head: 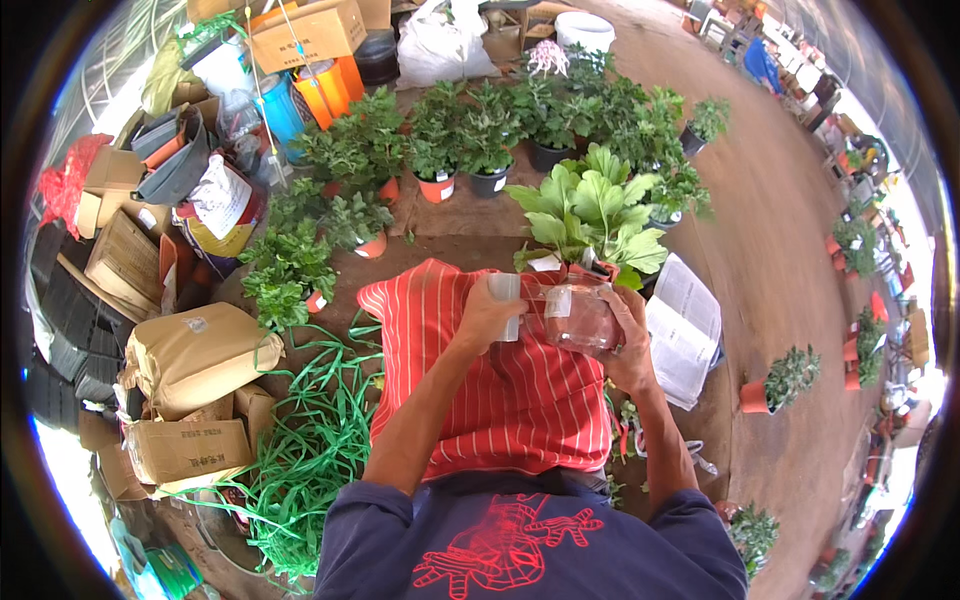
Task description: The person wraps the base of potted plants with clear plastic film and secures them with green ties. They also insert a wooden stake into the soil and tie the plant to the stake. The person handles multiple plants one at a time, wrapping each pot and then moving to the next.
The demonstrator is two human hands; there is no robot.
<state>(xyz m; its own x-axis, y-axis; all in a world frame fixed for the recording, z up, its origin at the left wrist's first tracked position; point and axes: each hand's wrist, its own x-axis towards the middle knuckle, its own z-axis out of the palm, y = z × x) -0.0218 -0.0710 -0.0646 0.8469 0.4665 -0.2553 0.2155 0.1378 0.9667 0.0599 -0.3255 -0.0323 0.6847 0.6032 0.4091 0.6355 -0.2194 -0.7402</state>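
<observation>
My left hand [484, 311] is closed around a roll of clear tape [505, 306] above my lap. A stretch of clear film seems to run from the roll towards a plant pot [581, 319] that looks wrapped in clear plastic. My right hand [630, 341] grips that pot by its right side. The pot is tipped, with its base towards me, and a plant with large light-green leaves [592, 206] points away from me. A red striped cloth [487, 397] covers my lap under both hands.
Potted leafy plants [491, 135] stand in an arc ahead. Green plastic strips [322, 442] lie in a heap on the left, beside cardboard boxes [187, 450] and a brown paper-wrapped bundle [199, 352]. Newspaper sheets [679, 337] lie at the right. A tilted potted plant [756, 396] is farther right.
</observation>
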